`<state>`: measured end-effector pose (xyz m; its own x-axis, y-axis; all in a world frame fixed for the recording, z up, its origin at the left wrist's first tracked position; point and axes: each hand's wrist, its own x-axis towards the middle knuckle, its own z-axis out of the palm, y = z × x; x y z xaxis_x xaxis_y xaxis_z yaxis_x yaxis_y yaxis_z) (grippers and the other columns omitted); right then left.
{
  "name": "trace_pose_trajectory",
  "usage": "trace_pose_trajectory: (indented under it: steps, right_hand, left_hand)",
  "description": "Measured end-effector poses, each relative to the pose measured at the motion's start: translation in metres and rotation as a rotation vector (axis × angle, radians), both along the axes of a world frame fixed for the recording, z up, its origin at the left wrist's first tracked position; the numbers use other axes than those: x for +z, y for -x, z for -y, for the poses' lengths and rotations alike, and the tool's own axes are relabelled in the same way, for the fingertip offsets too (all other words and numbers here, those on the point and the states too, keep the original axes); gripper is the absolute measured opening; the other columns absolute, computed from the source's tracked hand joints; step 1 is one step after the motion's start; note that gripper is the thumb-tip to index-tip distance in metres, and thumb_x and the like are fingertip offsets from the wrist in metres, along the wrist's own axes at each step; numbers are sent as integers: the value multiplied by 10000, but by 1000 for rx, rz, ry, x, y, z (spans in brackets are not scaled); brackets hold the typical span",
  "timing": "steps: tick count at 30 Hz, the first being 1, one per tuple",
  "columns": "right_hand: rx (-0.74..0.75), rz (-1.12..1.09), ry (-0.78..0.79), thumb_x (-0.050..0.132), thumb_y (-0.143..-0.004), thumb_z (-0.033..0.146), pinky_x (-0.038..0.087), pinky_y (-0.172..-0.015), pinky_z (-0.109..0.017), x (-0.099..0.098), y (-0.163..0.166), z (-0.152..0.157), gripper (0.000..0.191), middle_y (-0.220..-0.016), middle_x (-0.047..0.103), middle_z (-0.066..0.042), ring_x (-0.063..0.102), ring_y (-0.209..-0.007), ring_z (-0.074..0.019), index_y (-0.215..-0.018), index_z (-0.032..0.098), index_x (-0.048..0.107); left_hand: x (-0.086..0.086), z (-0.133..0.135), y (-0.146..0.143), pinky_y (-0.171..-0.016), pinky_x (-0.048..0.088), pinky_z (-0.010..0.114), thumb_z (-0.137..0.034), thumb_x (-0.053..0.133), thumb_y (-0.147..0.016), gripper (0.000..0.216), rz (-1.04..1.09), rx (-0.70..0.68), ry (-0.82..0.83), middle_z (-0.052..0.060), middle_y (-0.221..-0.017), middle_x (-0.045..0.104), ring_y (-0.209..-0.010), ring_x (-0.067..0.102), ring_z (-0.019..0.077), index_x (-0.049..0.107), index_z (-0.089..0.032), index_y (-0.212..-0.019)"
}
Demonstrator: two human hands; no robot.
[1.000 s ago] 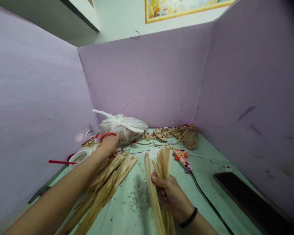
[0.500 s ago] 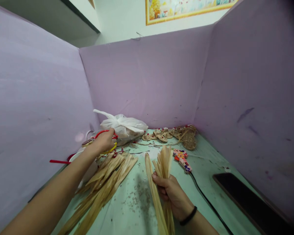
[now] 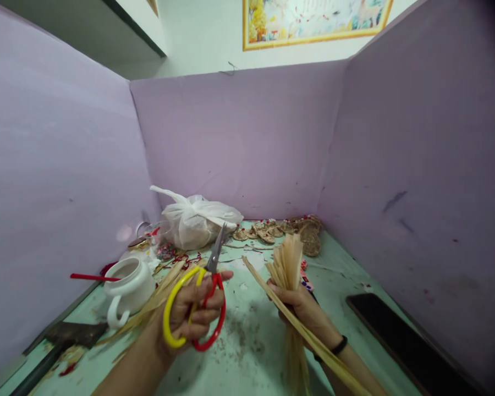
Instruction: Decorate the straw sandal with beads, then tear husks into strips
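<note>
My left hand [image 3: 196, 311] is raised over the table with its fingers through the handles of a pair of scissors [image 3: 215, 256], one loop yellow and one red. The blades are together and point up and away. My right hand [image 3: 299, 305] is closed round a bundle of dried husk strips [image 3: 289, 258], their pale ends fanned above the fist. One long strip [image 3: 286, 313] runs slantwise across the front of that hand. More dried husks [image 3: 160, 294] lie on the table, partly behind my left hand.
A white teapot [image 3: 130, 283] with a red stick across its mouth stands left, near a dark-bladed tool [image 3: 72, 335]. Behind are a tied white bag [image 3: 196, 214] and woven pieces [image 3: 268, 231]. A patterned glue gun [image 3: 307, 280] is partly hidden; a black phone-like slab [image 3: 400, 335] lies right.
My left hand has picked up the scissors from beside the bag and brought them nearer, in front of the husks. The right hand's bundle has shifted slightly right, and its loose strip now slants.
</note>
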<state>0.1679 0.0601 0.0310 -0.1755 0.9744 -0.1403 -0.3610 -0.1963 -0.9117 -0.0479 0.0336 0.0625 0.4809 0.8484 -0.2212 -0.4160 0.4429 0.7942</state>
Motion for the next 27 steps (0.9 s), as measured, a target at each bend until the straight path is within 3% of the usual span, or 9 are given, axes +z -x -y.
trace_pose_trajectory:
  steps: [3, 6, 8, 10, 12, 14, 18, 22, 27]
  right_hand:
    - [-52, 109, -119, 771, -441, 278, 301, -462, -215, 8, -12, -4, 265, -514, 489, 49, 408, -502, -88, -562, 158, 568]
    - [-68, 268, -207, 743, -486, 284, 322, -500, -235, 10, -20, -4, 240, -540, 495, 38, 426, -538, -109, -582, 151, 567]
    - [-83, 341, -231, 730, -520, 287, 329, -513, -241, 11, -23, -2, 240, -563, 490, 38, 429, -556, -116, -616, 156, 552]
    - [-105, 399, -243, 725, -541, 289, 341, -524, -245, 13, -24, 1, 249, -580, 485, 40, 431, -569, -121, -638, 165, 532]
    - [-129, 433, -252, 726, -547, 284, 361, -540, -249, 16, -24, 4, 258, -598, 485, 41, 442, -583, -128, -666, 173, 526]
    - [-156, 444, -284, 732, -545, 266, 380, -556, -250, 20, -22, 7, 271, -617, 485, 46, 453, -599, -133, -707, 185, 530]
    - [-163, 467, -360, 724, -560, 242, 375, -521, -237, 20, -17, 11, 250, -597, 465, 54, 437, -567, -126, -722, 196, 540]
    - [-109, 470, -407, 717, -556, 209, 370, -511, -234, 12, -11, 11, 285, -609, 480, 51, 444, -572, -131, -794, 199, 561]
    - [-100, 455, -372, 690, -561, 218, 389, -536, -247, 6, -7, 11, 210, -616, 507, 33, 460, -591, -143, -728, 195, 566]
  left_hand:
    - [-26, 0, -11, -251, 211, 132, -575, 507, -728, 629, -445, 162, -59, -95, -478, 388, -293, 198, 30, 392, -207, -1225]
    - [-31, 1, -8, -340, 378, 202, -562, 440, -772, 608, -923, 191, -345, -20, -541, 536, -361, 442, 105, 402, -195, -1255]
    - [-28, 6, -1, -622, 509, 300, -498, 462, -783, 570, -1087, 146, -524, 93, -854, 655, -723, 622, 210, 428, -201, -1268]
    - [-23, 14, 5, -947, 379, 399, -447, 498, -770, 585, -1204, 109, -591, 132, -1246, 528, -1146, 470, 292, 416, -213, -1299]
    - [-18, 21, 8, -1054, 214, 436, -431, 515, -753, 623, -1279, 66, -561, 111, -1400, 352, -1292, 269, 308, 401, -195, -1318]
    - [-14, 26, 8, -1065, 184, 437, -427, 487, -765, 622, -1288, 23, -533, 103, -1410, 325, -1301, 252, 301, 390, -178, -1326]
    - [-7, 30, 3, -1016, 288, 388, -346, 408, -811, 529, -1263, -2, -618, 91, -1351, 434, -1211, 406, 270, 391, -204, -1320]
    - [0, 31, -1, -842, 408, 299, -256, 402, -811, 416, -1224, 41, -712, 69, -1137, 608, -982, 552, 225, 498, -235, -1215]
    - [3, 28, -1, -708, 395, 250, -157, 394, -770, 346, -1216, 74, -781, 24, -865, 661, -775, 573, 180, 590, -236, -1044]
